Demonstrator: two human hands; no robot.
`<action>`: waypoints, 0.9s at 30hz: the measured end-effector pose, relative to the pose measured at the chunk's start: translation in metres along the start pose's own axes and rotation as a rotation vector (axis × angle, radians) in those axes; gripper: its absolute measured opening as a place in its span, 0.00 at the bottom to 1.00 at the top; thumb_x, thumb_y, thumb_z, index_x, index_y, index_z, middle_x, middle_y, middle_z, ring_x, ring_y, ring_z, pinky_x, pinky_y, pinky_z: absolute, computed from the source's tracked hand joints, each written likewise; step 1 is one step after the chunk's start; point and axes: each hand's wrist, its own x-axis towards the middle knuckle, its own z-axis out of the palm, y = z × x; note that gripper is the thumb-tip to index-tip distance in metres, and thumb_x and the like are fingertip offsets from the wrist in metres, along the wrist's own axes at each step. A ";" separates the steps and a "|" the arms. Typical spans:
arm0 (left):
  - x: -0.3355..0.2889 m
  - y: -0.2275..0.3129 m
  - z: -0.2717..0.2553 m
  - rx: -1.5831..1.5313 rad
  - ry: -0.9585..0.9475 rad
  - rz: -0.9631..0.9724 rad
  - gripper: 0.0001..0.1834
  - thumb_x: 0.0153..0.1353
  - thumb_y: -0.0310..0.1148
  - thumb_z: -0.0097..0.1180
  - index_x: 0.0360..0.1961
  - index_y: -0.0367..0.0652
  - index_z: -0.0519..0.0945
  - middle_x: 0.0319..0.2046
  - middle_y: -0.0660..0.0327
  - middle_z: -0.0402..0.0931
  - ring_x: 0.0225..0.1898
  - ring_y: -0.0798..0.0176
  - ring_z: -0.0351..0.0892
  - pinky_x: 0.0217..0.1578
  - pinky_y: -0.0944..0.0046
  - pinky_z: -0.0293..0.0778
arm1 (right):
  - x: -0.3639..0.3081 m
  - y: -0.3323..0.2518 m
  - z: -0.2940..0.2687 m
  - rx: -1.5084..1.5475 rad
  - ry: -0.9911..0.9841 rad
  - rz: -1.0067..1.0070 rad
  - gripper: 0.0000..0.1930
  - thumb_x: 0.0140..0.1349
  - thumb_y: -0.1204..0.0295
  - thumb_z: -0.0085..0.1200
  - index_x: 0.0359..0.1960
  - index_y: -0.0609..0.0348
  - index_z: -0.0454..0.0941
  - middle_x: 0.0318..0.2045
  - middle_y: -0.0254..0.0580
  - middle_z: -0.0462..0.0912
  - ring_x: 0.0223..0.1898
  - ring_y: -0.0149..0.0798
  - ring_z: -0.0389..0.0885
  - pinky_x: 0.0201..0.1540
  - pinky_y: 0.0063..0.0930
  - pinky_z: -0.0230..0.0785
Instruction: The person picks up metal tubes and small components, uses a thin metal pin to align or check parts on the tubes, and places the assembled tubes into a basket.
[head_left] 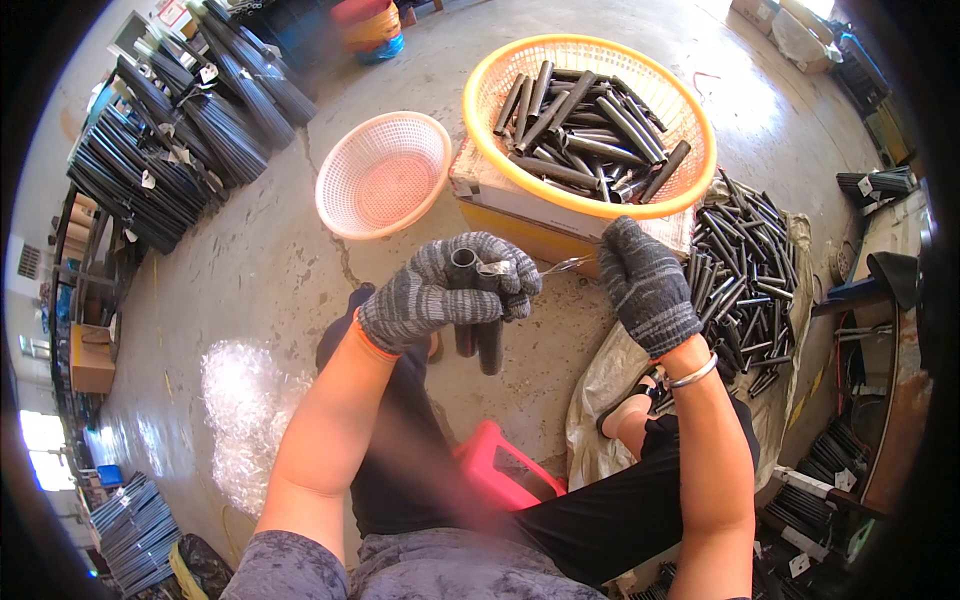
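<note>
My left hand (420, 295), in a grey striped knit glove, is closed around short black tubes (489, 345), at least two held side by side. One tube's open end faces up above the thumb. From the tubes a thin, shiny clear strand (568, 265) stretches across to my right hand (645, 285). The fingers of that gloved hand are pinched together at the strand's far end. Just beyond, an orange-rimmed basket (480, 130) full of similar black tubes stands on a cardboard box (515, 215).
A pale pink basket (385, 190) sits on the floor at left of the box. More black tubes (745, 280) lie heaped on sacking (600, 400) at right. Clear plastic (245, 420) is piled by my left arm; a red stool (485, 460) is below. Long rods (150, 160) line the left wall.
</note>
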 end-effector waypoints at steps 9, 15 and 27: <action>0.000 0.004 -0.003 0.152 -0.029 -0.126 0.16 0.54 0.21 0.62 0.45 0.42 0.78 0.47 0.52 0.76 0.42 0.63 0.77 0.45 0.61 0.76 | 0.003 -0.005 -0.009 -0.020 -0.060 0.061 0.06 0.58 0.74 0.54 0.35 0.61 0.76 0.28 0.55 0.79 0.34 0.57 0.79 0.37 0.46 0.71; -0.001 0.001 -0.001 0.197 -0.021 -0.156 0.15 0.55 0.20 0.61 0.45 0.41 0.78 0.48 0.53 0.77 0.42 0.65 0.77 0.45 0.62 0.76 | 0.007 -0.008 -0.014 -0.082 -0.087 0.048 0.04 0.58 0.73 0.53 0.33 0.60 0.76 0.26 0.53 0.78 0.32 0.56 0.78 0.35 0.46 0.70; -0.002 0.006 0.005 0.205 -0.022 -0.209 0.14 0.56 0.20 0.60 0.45 0.38 0.77 0.48 0.54 0.76 0.40 0.66 0.77 0.40 0.66 0.77 | 0.013 -0.007 -0.016 -0.082 0.010 0.131 0.04 0.58 0.72 0.55 0.30 0.57 0.75 0.22 0.52 0.77 0.27 0.56 0.79 0.29 0.45 0.69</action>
